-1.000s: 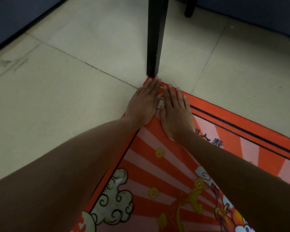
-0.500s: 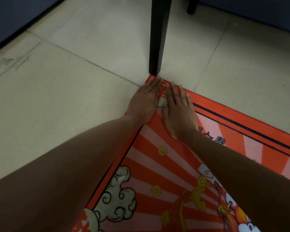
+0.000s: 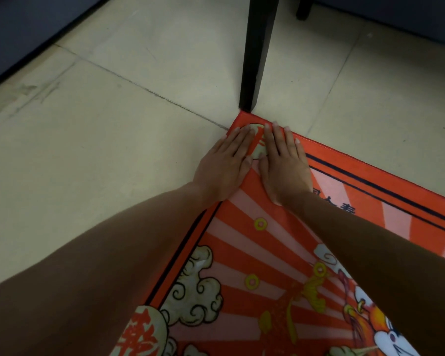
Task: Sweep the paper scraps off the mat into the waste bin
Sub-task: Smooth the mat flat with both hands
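With the left hand (image 3: 225, 167) and right hand (image 3: 284, 163) spread flat, press the mat (image 3: 242, 253) corner evenly, clear of the table leg (image 3: 254, 60).

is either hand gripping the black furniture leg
No, both the left hand and right hand lie flat on the mat, short of the leg.

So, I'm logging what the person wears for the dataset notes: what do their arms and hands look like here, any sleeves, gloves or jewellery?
Both forearms are bare up to the frame edge, with no sleeves in view. The left hand and right hand wear no gloves, and no rings, watch or bracelet show on the fingers or wrists. The fingernails are short and look unpainted.
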